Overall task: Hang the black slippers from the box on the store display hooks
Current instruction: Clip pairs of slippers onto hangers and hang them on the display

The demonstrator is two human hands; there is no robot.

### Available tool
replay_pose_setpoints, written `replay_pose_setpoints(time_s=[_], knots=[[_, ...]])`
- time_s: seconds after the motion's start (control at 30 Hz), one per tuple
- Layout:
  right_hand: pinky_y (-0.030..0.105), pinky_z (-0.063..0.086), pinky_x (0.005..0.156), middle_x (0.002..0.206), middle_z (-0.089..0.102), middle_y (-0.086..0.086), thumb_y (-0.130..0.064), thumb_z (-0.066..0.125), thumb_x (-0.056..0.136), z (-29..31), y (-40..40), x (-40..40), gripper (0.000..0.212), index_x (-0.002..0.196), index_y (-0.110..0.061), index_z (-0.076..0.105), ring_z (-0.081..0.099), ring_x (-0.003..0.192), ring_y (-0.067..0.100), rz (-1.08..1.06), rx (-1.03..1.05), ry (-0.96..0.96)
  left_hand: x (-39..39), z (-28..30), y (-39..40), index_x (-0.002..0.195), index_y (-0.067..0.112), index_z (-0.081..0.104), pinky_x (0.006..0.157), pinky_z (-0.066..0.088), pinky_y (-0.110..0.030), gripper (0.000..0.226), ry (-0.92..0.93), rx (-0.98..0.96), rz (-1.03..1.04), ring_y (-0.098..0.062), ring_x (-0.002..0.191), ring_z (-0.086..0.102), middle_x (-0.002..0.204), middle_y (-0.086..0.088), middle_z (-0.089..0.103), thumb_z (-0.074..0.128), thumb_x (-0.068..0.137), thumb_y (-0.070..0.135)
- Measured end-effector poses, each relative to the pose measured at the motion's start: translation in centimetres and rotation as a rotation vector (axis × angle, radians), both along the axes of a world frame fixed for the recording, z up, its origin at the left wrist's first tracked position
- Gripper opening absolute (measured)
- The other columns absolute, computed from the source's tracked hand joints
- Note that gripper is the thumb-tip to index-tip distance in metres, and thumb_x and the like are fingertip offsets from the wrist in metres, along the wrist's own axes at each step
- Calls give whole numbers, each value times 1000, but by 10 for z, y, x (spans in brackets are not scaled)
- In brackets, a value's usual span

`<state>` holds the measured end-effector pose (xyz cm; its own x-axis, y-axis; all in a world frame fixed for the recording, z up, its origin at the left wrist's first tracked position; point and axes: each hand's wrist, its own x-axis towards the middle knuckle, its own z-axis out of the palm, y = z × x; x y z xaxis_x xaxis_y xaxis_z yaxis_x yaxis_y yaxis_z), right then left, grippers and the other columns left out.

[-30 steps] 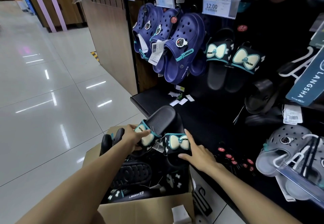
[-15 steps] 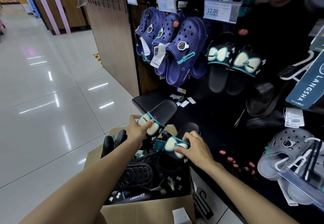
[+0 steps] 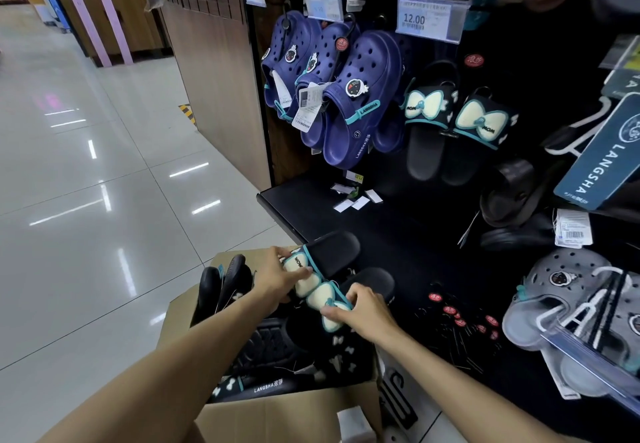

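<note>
Glossy white floor tiles (image 3: 86,183) fill your left side, and a wooden panel (image 3: 221,89) stands behind them. Below it, the cardboard box (image 3: 277,418) sits open at your feet, its near wall cut off by the bottom edge; more black slippers (image 3: 225,283) stand and lie inside, though the dark heap is hard to separate into pairs.

Your left hand (image 3: 277,278) grips the left slipper (image 3: 329,252) of the pair by its strap, thumb laid over the cream bow, the other fingers curled behind where you cannot see them. Your right hand (image 3: 367,311) pinches the strap of the right slipper (image 3: 372,281), covering part of its bow. Both slippers are held side by side just above the box, straps touching, toes pointing toward the black shelf (image 3: 346,224).

Above, navy clogs (image 3: 360,103) hang under a price tag (image 3: 429,20) reading 12.00; their hooks are mostly hidden. Next to them a matching bow pair (image 3: 457,117) hangs already on the display, its hook lost in the dark backing. Further right, a plain black slide (image 3: 512,189) and grey clogs (image 3: 568,297) hang, and a LANGSHA sign (image 3: 602,155) is cut off by the frame edge.
</note>
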<state>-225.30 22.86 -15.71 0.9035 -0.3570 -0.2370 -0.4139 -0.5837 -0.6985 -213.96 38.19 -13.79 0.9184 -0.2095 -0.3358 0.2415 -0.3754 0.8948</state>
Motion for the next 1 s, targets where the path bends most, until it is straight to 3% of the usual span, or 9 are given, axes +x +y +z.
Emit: replay_pose_setpoints(time_s=[0.13, 0.23, 0.33, 0.4, 0.5, 0.6, 0.73, 0.83, 1.0], knots=[[23, 36, 56, 83, 53, -7, -55, 78, 74, -8, -6, 1, 50, 81, -19, 45, 48, 74, 11, 89, 5, 52, 1, -5, 3, 106, 17, 41, 64, 55, -38, 44, 11, -21, 16, -19, 89, 59, 102, -4, 59, 78, 83, 24], [23, 39, 58, 78, 51, -9, -47, 76, 80, -13, -6, 5, 40, 83, -19, 47, 49, 71, 9, 129, 48, 75, 4, -7, 9, 94, 16, 47, 62, 55, -30, 38, 120, -109, 97, -19, 91, 60, 104, -9, 60, 82, 79, 18], [20, 40, 54, 80, 55, -7, -39, 73, 83, -14, -4, 7, 31, 88, -18, 52, 53, 72, 10, 158, 84, 80, 7, -12, 15, 90, 0, 64, 55, 56, -22, 23, 218, -143, 112, -16, 70, 56, 85, -15, 60, 81, 79, 10], [17, 40, 50, 83, 57, -6, -35, 72, 86, -12, -3, 8, 28, 94, -15, 54, 56, 72, 9, 146, 131, 79, 6, -11, 16, 66, 5, 53, 49, 52, -21, 29, 258, -152, 114, -13, 51, 49, 65, -9, 48, 78, 80, 3], [16, 41, 46, 86, 59, 0, -35, 71, 88, -11, -2, 10, 30, 98, -10, 56, 55, 67, 11, 86, 182, 90, 1, -10, 13, 61, 15, 40, 48, 48, -23, 45, 268, -139, 105, -15, 52, 51, 61, -8, 51, 80, 78, 4], [21, 43, 48, 86, 62, 2, -37, 69, 89, -10, -1, 12, 33, 99, -7, 57, 55, 66, 10, 9, 197, 94, -4, -10, 8, 61, 15, 42, 56, 39, -26, 43, 202, -75, 63, -18, 59, 52, 61, -8, 56, 80, 79, 8], [25, 48, 56, 76, 62, -3, -33, 68, 90, -8, -2, 12, 25, 89, -12, 56, 55, 67, 8, -81, 265, 64, -10, -6, 4, 61, 13, 47, 49, 35, -21, 40, -24, 143, -93, -16, 59, 54, 58, -2, 58, 80, 80, 22], [34, 53, 67, 83, 64, 1, -36, 68, 91, -9, -2, 11, 24, 85, -16, 55, 58, 77, 15, -154, 397, 74, -15, -2, -2, 63, 15, 47, 48, 31, -22, 38, -177, 318, -214, -12, 55, 47, 59, 3, 53, 75, 85, 31], [35, 49, 68, 89, 66, 4, -34, 66, 93, -9, 1, 11, 22, 85, -17, 55, 58, 81, 17, -194, 482, 39, -25, -3, -5, 95, 12, 50, 73, 52, -35, 22, -273, 505, -361, -27, 82, 64, 86, -6, 65, 63, 92, 30]])
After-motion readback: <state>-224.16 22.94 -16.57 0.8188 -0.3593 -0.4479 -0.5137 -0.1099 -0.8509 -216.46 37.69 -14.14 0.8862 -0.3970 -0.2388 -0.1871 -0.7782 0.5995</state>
